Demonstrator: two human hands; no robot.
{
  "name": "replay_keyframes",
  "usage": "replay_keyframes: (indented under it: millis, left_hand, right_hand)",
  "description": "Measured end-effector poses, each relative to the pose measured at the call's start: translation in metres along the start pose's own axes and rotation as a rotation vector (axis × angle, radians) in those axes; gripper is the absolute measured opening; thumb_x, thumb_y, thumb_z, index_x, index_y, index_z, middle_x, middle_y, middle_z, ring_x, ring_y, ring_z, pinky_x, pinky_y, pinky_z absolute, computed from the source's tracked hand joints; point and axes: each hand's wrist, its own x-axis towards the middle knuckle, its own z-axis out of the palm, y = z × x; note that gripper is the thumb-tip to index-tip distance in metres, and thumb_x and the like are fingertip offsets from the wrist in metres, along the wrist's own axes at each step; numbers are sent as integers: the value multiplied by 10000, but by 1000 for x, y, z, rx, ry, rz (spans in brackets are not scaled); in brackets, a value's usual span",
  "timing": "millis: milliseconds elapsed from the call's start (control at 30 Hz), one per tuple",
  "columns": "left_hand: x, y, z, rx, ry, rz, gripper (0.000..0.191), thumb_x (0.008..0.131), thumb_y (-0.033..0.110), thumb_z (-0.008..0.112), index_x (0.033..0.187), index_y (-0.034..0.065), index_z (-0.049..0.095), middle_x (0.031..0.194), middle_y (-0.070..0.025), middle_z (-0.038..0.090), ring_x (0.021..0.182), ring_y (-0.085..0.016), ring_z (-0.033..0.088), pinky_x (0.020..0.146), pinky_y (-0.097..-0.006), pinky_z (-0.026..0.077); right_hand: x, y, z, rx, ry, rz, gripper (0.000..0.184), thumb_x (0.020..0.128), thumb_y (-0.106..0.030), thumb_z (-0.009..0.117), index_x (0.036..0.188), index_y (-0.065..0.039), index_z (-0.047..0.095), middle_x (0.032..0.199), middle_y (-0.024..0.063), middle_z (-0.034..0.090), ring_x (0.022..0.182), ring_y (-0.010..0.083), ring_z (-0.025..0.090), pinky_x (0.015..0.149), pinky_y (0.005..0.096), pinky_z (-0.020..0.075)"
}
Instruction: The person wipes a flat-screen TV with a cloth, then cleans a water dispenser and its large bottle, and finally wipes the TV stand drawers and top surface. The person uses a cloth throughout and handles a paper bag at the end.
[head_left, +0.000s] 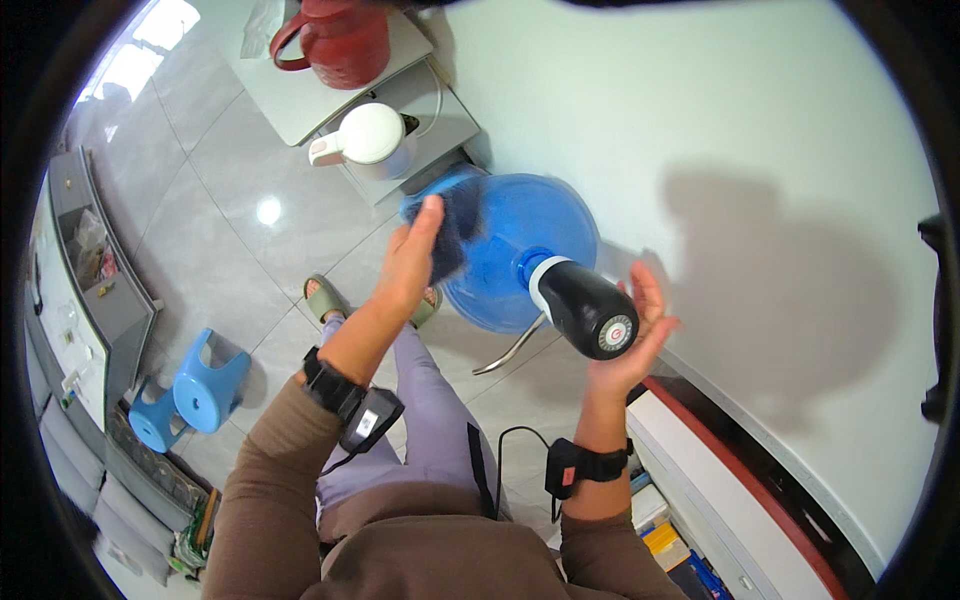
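Observation:
A large blue plastic water bottle (480, 281) stands on the floor, with a black and white electric water pump (581, 300) on its neck. The pump's curved metal spout (510, 349) points down and left. My left hand (409, 259) grips a dark cloth (450, 232), blurred, over the bottle's left side. My right hand (641, 330) is beside the pump, palm towards it and fingers spread; the pump hides part of the palm, so whether they touch is unclear.
A white electric kettle (371, 135) and a red jug (345, 45) stand on furniture at the upper left. A pale wall (750, 112) rises at the right, above a drawer unit (697, 465). Blue plastic stools (210, 382) and a low cabinet (120, 307) are at the left.

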Motion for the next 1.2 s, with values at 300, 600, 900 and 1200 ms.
replay_keyframes:
  millis: [300,600,900,1200]
  left_hand:
    - [51,-39,10,1386,-514,622,484,1000,400,263,1392,187,450,1517,-61,280,1429,-323,118,1140,-501,33]
    - [107,-25,68,1419,-801,817,508,995,425,229,1270,176,576,1425,-62,427,1368,-315,269,1124,-505,116]
    - [142,-31,86,1367,-748,754,415,952,417,392,1233,202,610,1384,-71,473,1308,-309,369,1102,-444,232]
    - [89,-59,20,1220,-178,811,419,927,345,481,1325,217,511,1412,-118,412,1302,-394,323,1084,-499,227]
  right_hand:
    - [-5,131,1,-206,103,217,645,959,-448,436,1396,4,291,1356,176,415,1228,271,443,1060,396,360]
    - [-11,124,13,-671,138,-122,584,1000,-327,384,1463,-58,151,1477,266,171,1369,395,214,1110,487,226]
    - [-16,98,22,-24,133,294,704,915,-259,566,1466,-89,162,1488,200,167,1375,335,221,1116,445,243]
    - [-14,107,24,-130,176,277,734,915,-291,580,1474,-101,144,1451,195,273,1317,317,323,1096,475,281]
